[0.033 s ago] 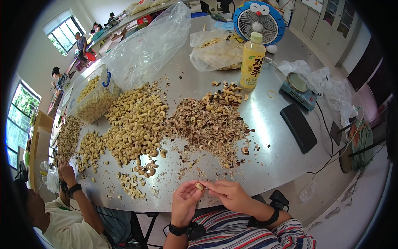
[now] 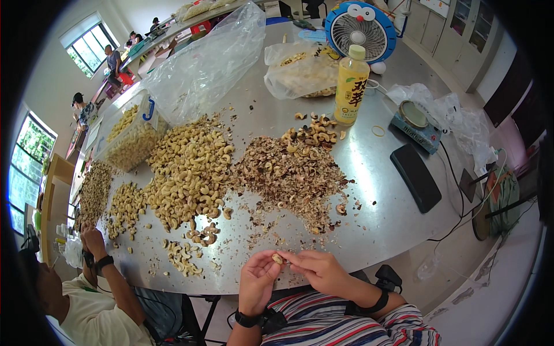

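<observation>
- Co-worker's hands (image 2: pixel 92 239), close together at the far left of the metal tabletop (image 2: pixel 369 225).
- Clear blue-clasped tub (image 2: pixel 130 145), holding loose cashews (image 2: pixel 123 123).
- Pale cashew heap (image 2: pixel 187 167), beside the tub.
- Left hand (image 2: pixel 258 279), at the near edge; fingers pinching a single cashew (image 2: pixel 277 259).
- Brown husk heap (image 2: pixel 288 179), beyond both hands.
- Right hand (image 2: pixel 323 270), fingers bent toward the same cashew; whether gripping or merely touching, not discernible.
- Yellow bottle (image 2: pixel 351 95), upright before a blue fan (image 2: pixel 358 37).
- Black phone (image 2: pixel 415 178), lying flat near a blue-green box (image 2: pixel 420 136).
</observation>
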{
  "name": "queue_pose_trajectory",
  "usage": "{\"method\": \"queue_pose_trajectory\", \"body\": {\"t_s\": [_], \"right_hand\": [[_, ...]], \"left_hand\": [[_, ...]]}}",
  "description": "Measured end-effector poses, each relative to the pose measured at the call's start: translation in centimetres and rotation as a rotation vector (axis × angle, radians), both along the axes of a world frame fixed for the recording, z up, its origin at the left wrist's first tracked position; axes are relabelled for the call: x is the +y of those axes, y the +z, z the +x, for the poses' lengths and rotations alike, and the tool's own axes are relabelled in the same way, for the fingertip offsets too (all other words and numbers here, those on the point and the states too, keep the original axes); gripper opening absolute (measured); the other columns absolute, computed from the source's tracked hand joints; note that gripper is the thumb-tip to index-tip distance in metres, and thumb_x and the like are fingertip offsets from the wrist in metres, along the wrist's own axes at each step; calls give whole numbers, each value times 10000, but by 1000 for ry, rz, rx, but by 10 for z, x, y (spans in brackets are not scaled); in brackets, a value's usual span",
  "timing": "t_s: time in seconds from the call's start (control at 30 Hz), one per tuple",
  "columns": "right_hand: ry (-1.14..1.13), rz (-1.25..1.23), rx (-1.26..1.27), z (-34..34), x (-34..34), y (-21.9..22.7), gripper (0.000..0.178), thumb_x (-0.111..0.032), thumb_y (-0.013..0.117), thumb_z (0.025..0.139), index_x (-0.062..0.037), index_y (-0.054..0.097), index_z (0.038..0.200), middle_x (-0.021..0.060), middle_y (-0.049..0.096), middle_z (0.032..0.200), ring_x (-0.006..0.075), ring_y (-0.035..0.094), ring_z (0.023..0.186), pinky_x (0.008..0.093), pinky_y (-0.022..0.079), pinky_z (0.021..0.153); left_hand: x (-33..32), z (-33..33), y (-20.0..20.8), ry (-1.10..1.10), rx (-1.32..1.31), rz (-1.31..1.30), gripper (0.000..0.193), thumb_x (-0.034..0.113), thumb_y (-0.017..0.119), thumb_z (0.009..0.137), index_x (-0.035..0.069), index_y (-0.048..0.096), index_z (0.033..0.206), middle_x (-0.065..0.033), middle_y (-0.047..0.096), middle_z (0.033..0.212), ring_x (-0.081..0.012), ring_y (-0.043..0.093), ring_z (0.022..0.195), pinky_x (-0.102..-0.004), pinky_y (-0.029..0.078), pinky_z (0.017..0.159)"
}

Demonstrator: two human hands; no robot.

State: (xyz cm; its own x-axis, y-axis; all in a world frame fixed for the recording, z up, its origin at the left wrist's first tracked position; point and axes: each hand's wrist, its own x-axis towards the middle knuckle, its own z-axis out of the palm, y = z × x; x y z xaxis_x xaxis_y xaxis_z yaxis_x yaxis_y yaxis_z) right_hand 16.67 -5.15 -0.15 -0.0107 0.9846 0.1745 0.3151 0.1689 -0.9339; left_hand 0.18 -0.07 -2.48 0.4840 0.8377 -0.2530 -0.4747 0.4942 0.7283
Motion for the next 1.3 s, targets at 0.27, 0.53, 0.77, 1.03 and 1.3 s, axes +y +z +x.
{"method": "queue_pose_trajectory", "body": {"t_s": [0.27,0.53,0.77,1.03,1.3], "right_hand": [[7,110,-108,-3,-1,-6,438,-62,562,810,-138,505,1237,97,528,745,258,536,608,324,443,530],[15,112,-126,-3,-2,-5,440,-71,562,811,-137,499,1241,91,528,738,250,538,608,324,446,532],[6,113,-118,-5,-3,-7,452,-66,561,809,-146,493,1249,87,520,733,244,534,608,326,447,534],[15,85,-121,-6,-3,-8,475,-42,552,802,-166,489,1256,85,516,732,242,530,603,325,449,538],[7,83,-94,-8,-5,-12,506,9,529,778,-180,502,1246,82,524,745,238,551,624,316,465,558]], "left_hand": [[0,3,0,21,18,0,243,-14,587,816,-12,507,1045,-99,589,989,-146,578,892,-261,474,797],[-3,3,0,63,46,27,260,-39,606,789,-18,511,1030,-96,590,973,-143,575,882,-255,470,800],[-7,5,2,149,135,130,259,-61,627,760,-29,528,997,-96,596,942,-148,573,868,-242,463,782],[-9,6,7,194,225,209,237,-63,632,757,-29,535,971,-94,591,940,-141,573,868,-223,469,756],[-10,7,5,230,305,281,211,-78,624,757,-31,536,943,-105,582,953,-158,575,884,-246,469,792]]}}
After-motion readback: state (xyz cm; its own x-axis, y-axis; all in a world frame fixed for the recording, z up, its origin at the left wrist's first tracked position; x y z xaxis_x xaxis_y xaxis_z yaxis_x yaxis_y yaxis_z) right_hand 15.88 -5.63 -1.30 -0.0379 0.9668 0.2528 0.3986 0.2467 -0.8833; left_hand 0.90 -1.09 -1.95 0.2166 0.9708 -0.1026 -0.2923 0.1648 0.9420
